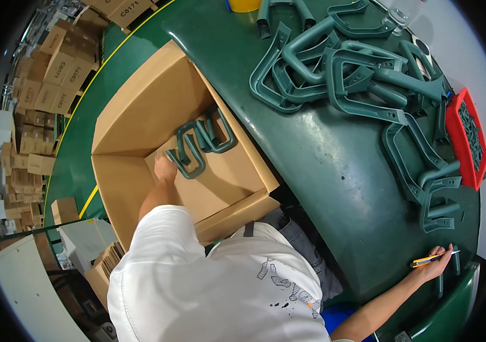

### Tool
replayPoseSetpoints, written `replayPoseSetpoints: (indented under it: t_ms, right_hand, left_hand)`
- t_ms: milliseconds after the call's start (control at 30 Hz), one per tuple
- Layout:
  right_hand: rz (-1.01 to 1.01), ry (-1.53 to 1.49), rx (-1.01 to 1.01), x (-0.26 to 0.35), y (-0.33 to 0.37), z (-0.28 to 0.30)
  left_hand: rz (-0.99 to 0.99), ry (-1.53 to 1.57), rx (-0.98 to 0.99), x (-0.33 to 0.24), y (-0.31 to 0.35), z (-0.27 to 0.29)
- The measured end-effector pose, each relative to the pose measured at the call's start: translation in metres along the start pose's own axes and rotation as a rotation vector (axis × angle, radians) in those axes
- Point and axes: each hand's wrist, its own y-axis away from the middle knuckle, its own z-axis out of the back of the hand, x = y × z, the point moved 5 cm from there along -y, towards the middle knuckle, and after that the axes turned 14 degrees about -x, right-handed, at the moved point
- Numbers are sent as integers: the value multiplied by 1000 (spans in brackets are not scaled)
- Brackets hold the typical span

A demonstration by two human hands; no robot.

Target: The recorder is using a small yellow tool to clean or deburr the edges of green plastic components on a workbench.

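My left hand (165, 169) reaches down into a large open cardboard box (134, 134). Its fingers are closed at the end of a green U-shaped handle (196, 165), partly hidden by the hand itself. Beside that handle, against the box's right wall, lie more green handles (226, 143). Far to the right, above the green table (288, 165), my right hand (433, 267) is closed round a yellow utility knife (421, 261), its pale tip sticking out past the fingers. Just under this hand a green handle (440, 286) is partly visible on the table.
Green handles (334, 68) lie in a tangled heap across the table's far side. A red tray (462, 139) of small dark green parts stands at its right edge, near a clear jar (398, 16). Stacked cartons (63, 71) fill the left background; a white cabinet (29, 285) stands lower left.
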Motion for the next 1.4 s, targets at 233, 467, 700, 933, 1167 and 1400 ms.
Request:
replayPoseSetpoints:
  t_ms: [233, 467, 700, 933, 1167, 1400]
  right_hand:
    - [8, 43, 41, -7, -4, -5]
    - [78, 40, 151, -3, 3, -3]
    - [-115, -8, 321, 8, 31, -31]
    - [837, 931, 5, 62, 30, -9]
    - [473, 1623, -34, 45, -17, 33]
    - [604, 653, -147, 95, 19, 24]
  left_hand:
    - [822, 552, 580, 72, 56, -101]
    - [832, 681, 530, 44, 40, -106]
    - [619, 890, 927, 122, -4, -150]
    - [72, 229, -426, 30, -61, 9]
    - [-236, 1067, -528, -158, -48, 181]
    - [-761, 1821, 310, -344, 125, 288]
